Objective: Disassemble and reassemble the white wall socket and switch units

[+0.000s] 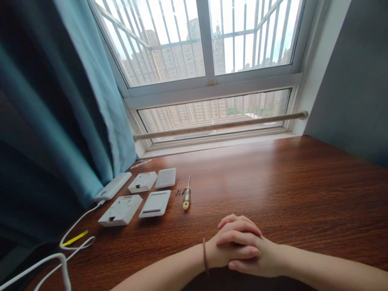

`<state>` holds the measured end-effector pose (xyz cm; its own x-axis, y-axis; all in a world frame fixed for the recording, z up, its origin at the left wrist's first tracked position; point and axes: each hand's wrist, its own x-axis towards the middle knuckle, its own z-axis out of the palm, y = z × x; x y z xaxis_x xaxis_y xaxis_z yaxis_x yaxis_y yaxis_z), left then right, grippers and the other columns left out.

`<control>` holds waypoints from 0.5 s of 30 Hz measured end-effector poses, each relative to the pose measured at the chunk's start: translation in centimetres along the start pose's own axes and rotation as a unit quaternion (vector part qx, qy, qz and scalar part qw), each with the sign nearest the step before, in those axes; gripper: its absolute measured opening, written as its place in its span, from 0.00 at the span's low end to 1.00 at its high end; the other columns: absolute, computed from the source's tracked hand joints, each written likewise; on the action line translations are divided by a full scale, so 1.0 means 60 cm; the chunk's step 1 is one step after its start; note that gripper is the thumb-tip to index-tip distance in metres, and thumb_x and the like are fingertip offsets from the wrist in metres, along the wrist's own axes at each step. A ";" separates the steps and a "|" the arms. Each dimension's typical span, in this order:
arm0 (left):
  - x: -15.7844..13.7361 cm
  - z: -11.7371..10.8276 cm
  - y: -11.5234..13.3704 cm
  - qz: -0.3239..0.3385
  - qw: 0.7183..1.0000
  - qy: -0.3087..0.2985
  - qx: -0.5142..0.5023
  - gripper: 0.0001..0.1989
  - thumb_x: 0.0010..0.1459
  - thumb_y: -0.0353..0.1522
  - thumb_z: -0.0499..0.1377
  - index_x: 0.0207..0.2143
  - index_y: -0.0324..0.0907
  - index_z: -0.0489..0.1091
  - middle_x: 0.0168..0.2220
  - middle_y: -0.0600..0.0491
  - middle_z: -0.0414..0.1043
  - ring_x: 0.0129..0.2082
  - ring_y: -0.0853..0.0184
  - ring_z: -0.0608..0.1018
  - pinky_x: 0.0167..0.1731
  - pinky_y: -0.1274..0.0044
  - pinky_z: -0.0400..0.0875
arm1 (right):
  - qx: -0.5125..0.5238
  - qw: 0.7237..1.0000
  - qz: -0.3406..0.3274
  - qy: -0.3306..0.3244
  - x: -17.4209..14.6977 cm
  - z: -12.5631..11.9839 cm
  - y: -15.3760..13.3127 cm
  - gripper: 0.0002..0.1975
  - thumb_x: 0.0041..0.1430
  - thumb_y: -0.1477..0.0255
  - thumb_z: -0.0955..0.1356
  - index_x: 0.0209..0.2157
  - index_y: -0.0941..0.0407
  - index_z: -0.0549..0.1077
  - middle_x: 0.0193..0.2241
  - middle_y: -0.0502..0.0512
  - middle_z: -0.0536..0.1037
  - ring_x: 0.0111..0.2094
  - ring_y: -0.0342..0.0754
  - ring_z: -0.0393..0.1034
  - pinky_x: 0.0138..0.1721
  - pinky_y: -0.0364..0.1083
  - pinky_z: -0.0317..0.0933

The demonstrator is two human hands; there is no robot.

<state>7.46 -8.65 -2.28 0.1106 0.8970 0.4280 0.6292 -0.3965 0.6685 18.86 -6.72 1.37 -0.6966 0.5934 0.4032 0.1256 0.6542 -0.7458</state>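
Observation:
Over the near edge of the table, my left hand [222, 247] and my right hand [268, 254] are clasped together, fingers interlaced and closed. Neither holds an object; a thin brown band circles my left wrist. Ahead and to the left lies a screwdriver [186, 199] with a yellow and black handle, its shaft pointing toward the window. Several small screws [181, 191] lie beside it. Further left are a white switch panel [155, 203], a white socket panel [165, 178] and two white mounting boxes, one nearer [121, 210] and one farther [142, 182].
A white rectangular device [113, 186] with a white cable [72, 230] plugged in lies by the blue curtain [91, 101]. A yellow strip [75, 238] is near the cable. The brown wooden table [273, 182] reaches the barred window and its rail [224, 126].

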 end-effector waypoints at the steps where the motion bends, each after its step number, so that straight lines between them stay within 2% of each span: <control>1: -0.001 0.001 0.002 -0.018 1.000 0.019 -0.005 0.14 0.51 0.38 0.50 0.41 0.50 0.64 0.28 0.54 0.62 0.36 0.62 0.72 0.34 0.69 0.74 | 0.000 1.000 0.002 -0.001 0.000 0.000 0.000 0.25 0.47 0.66 0.70 0.49 0.52 0.67 0.48 0.57 0.65 0.53 0.52 0.53 0.51 0.52 0.57; 4: -0.001 0.007 0.012 -0.052 0.998 0.030 -0.007 0.13 0.51 0.38 0.48 0.39 0.49 0.64 0.27 0.54 0.61 0.35 0.62 0.71 0.34 0.69 0.74 | 0.000 1.000 0.002 -0.003 0.001 0.000 0.000 0.25 0.47 0.66 0.70 0.49 0.52 0.67 0.48 0.57 0.65 0.53 0.52 0.54 0.51 0.52 0.57; 8: 0.001 0.014 0.027 -0.090 0.994 0.052 -0.034 0.14 0.50 0.37 0.50 0.39 0.49 0.66 0.29 0.54 0.65 0.38 0.61 0.71 0.36 0.69 0.74 | -0.009 1.000 -0.006 0.001 0.001 0.001 0.000 0.25 0.48 0.66 0.70 0.50 0.52 0.66 0.48 0.57 0.65 0.54 0.52 0.53 0.51 0.52 0.56; 15: -0.006 0.034 0.038 -0.131 0.986 0.087 -0.046 0.19 0.50 0.33 0.46 0.45 0.50 0.62 0.28 0.54 0.64 0.36 0.62 0.72 0.26 0.74 0.74 | -0.013 1.000 -0.009 0.003 -0.002 0.002 0.003 0.25 0.48 0.65 0.70 0.50 0.52 0.66 0.48 0.57 0.65 0.53 0.51 0.53 0.51 0.52 0.56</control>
<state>10.44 -9.49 -2.15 -0.1850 0.9274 0.3250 0.5456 -0.1781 0.8189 18.91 -6.72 1.13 -0.6952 0.5833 0.4202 0.1314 0.6778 -0.7235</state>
